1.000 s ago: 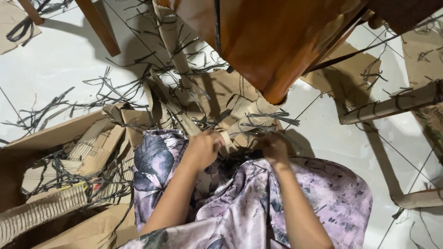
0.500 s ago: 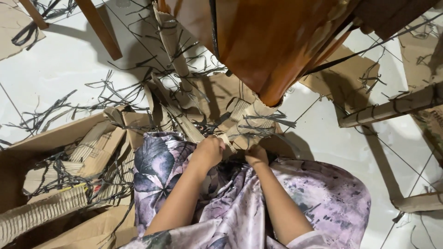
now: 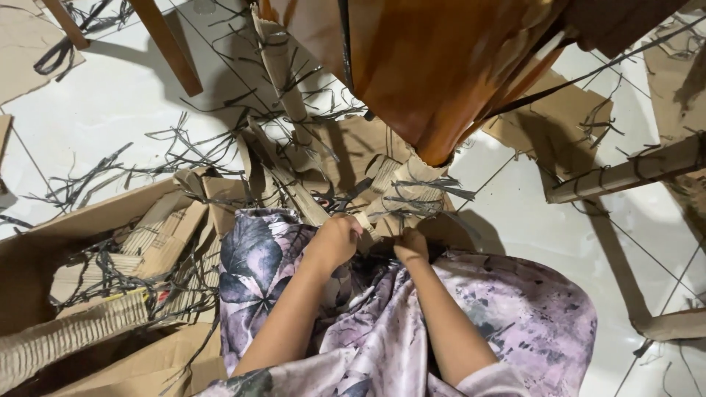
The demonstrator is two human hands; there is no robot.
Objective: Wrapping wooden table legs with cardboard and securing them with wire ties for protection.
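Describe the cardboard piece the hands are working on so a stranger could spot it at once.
Start at the big glossy orange-brown chair back hanging into the top of the view. Just under its lower tip, a crumpled brown corrugated cardboard piece lies on the white tiled floor at the edge of a floral purple skirt. Only this piece meets both the left hand and right hand.

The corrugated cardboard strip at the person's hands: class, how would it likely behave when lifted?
The cardboard strip, gripped by the left hand near the right hand, is thin, so probably light. Its ribbed, creased look suggests it bends easily. Frayed edges hint it tears readily.
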